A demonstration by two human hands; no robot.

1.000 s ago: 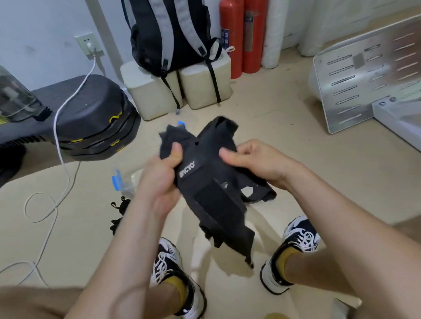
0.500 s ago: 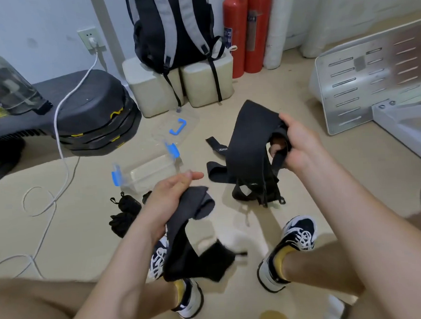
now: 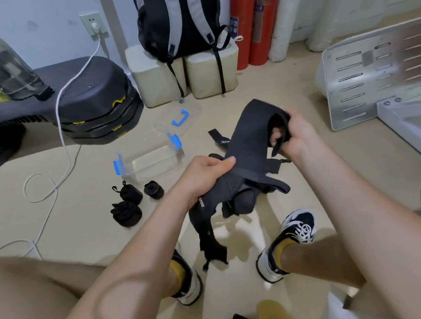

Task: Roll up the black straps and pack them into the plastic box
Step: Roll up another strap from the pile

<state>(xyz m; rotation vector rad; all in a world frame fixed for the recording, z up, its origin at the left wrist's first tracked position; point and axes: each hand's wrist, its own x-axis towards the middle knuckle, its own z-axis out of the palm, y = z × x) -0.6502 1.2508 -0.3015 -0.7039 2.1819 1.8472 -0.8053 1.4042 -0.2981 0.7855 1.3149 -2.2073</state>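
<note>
At the far left one clear bottle (image 3: 6,71) rests on a stack of dark cases (image 3: 93,101), and one white cable (image 3: 61,132) runs from the wall socket (image 3: 93,23) down across the floor. Right of the cable, three rolled straps (image 3: 127,193) sit close together on the floor, two in a row and one nearer to me, all outside and just in front of the one plastic box (image 3: 157,170). The box stands open and has two blue clips (image 3: 117,164). Its lid (image 3: 193,112) lies flat just behind it and carries one more. One backpack (image 3: 181,23) leans on the wall atop two pale blocks (image 3: 153,80). My left hand (image 3: 205,174) grips the strap (image 3: 249,138) I am working on, fingers curled round it and thumb pressed on top. A long tail hangs below my wrist between my two shoes (image 3: 298,228). The strap stretches up and right to my right hand (image 3: 297,136), whose fingers curl round its looped end and pinch it. Beneath it, loose strapping (image 3: 242,201) lies on the floor, and I cannot count the pieces. Two red extinguishers (image 3: 254,24) stand by the wall, and one slotted metal plate (image 3: 374,75) leans at the far right.
</note>
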